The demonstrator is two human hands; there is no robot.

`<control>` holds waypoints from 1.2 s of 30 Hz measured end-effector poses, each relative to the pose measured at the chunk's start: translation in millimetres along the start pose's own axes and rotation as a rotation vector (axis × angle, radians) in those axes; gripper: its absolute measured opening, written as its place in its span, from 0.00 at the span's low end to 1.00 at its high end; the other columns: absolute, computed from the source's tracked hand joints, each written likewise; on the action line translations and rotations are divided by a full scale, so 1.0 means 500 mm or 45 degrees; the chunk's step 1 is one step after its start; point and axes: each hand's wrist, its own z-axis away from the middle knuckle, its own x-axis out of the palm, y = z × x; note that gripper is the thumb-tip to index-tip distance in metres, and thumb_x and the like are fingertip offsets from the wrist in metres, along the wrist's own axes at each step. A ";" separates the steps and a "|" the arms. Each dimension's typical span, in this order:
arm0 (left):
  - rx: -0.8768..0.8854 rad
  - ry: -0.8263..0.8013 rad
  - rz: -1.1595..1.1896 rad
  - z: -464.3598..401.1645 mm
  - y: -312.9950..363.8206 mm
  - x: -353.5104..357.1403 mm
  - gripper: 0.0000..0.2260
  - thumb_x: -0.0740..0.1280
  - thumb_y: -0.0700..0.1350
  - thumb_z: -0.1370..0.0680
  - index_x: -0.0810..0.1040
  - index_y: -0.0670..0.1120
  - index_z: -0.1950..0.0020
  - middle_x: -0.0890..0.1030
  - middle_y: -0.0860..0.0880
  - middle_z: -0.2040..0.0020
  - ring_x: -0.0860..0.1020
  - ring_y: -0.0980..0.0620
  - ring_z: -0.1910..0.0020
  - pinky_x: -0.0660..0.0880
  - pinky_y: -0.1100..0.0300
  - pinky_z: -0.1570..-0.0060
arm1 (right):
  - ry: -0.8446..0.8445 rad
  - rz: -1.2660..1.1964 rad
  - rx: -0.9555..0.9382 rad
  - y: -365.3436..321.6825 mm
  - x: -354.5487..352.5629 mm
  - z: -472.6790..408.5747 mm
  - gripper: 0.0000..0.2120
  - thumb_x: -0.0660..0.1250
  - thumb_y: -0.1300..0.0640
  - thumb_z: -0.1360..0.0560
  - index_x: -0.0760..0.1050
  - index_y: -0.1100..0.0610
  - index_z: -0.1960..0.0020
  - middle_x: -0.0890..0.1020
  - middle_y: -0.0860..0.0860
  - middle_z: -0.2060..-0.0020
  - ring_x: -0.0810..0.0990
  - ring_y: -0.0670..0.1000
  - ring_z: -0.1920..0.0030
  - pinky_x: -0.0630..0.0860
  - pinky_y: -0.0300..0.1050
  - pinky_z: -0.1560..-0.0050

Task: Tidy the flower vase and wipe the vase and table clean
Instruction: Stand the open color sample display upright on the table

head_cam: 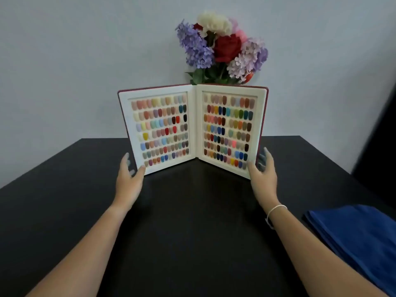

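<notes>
While the open swatch book stands on the desk hiding the vase (only its flowers show behind), left hand and right hand, each grip spread beside an outer edge, should lift evenly; cloth waits right.

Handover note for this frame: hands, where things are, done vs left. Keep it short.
Left hand: open, thumb at the lower left corner of the open nail-colour display book.
Right hand: open, at the book's lower right edge.
The book stands upright on the black table, hiding the vase; only the flowers show above it.
Folded blue cloth lies on the table at right, untouched.
Done: no wiping evident.
Left: probably move the book aside, tidy flowers, wipe vase and table.
</notes>
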 end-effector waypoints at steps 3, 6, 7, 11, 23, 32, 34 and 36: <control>0.000 0.023 0.025 -0.019 -0.006 0.009 0.25 0.62 0.45 0.23 0.58 0.53 0.28 0.70 0.49 0.32 0.71 0.56 0.42 0.69 0.60 0.46 | -0.110 0.048 0.068 0.011 0.006 -0.014 0.27 0.65 0.58 0.26 0.59 0.49 0.31 0.72 0.50 0.37 0.73 0.50 0.41 0.74 0.48 0.48; -0.004 0.065 0.005 -0.036 -0.018 0.011 0.22 0.62 0.43 0.23 0.62 0.51 0.30 0.73 0.49 0.37 0.73 0.57 0.47 0.69 0.65 0.53 | -0.132 0.152 0.086 0.027 0.005 -0.024 0.23 0.63 0.60 0.25 0.61 0.50 0.33 0.73 0.51 0.38 0.72 0.47 0.44 0.73 0.47 0.48; -0.007 0.069 -0.002 -0.044 -0.021 0.010 0.21 0.62 0.42 0.23 0.63 0.50 0.30 0.74 0.48 0.38 0.73 0.56 0.47 0.70 0.64 0.53 | -0.131 0.179 0.089 0.030 0.003 -0.027 0.22 0.62 0.61 0.25 0.62 0.51 0.33 0.73 0.51 0.38 0.72 0.48 0.44 0.72 0.46 0.48; -0.022 0.008 -0.014 -0.071 -0.028 0.009 0.17 0.61 0.40 0.23 0.68 0.46 0.34 0.76 0.46 0.38 0.74 0.54 0.46 0.71 0.59 0.48 | -0.129 0.271 0.093 0.033 0.004 -0.030 0.19 0.62 0.63 0.25 0.64 0.53 0.35 0.75 0.53 0.40 0.73 0.50 0.43 0.73 0.47 0.48; 0.041 0.026 -0.012 -0.105 -0.049 -0.038 0.14 0.61 0.38 0.23 0.72 0.48 0.38 0.77 0.51 0.43 0.74 0.56 0.45 0.72 0.62 0.50 | -0.098 0.291 0.079 0.025 0.061 -0.014 0.20 0.64 0.65 0.26 0.67 0.54 0.37 0.76 0.53 0.40 0.74 0.54 0.40 0.74 0.51 0.46; -0.027 0.248 -0.113 -0.169 -0.097 -0.211 0.16 0.61 0.38 0.23 0.71 0.48 0.36 0.77 0.46 0.39 0.73 0.55 0.45 0.71 0.58 0.48 | -0.271 0.191 0.048 0.017 0.269 0.006 0.19 0.63 0.66 0.27 0.69 0.53 0.39 0.76 0.53 0.41 0.74 0.53 0.40 0.73 0.52 0.44; -0.041 0.322 -0.138 -0.182 -0.110 -0.249 0.16 0.61 0.38 0.23 0.71 0.47 0.36 0.77 0.45 0.39 0.73 0.55 0.46 0.70 0.59 0.49 | -0.317 0.175 0.030 0.017 0.328 0.007 0.19 0.63 0.67 0.27 0.69 0.53 0.39 0.77 0.53 0.42 0.74 0.52 0.41 0.73 0.50 0.44; -0.060 0.381 -0.140 -0.194 -0.120 -0.279 0.16 0.61 0.37 0.24 0.72 0.46 0.36 0.77 0.44 0.39 0.74 0.55 0.47 0.70 0.60 0.49 | -0.345 0.170 0.011 0.016 0.380 0.006 0.19 0.63 0.67 0.26 0.69 0.54 0.39 0.77 0.53 0.42 0.75 0.51 0.42 0.72 0.47 0.46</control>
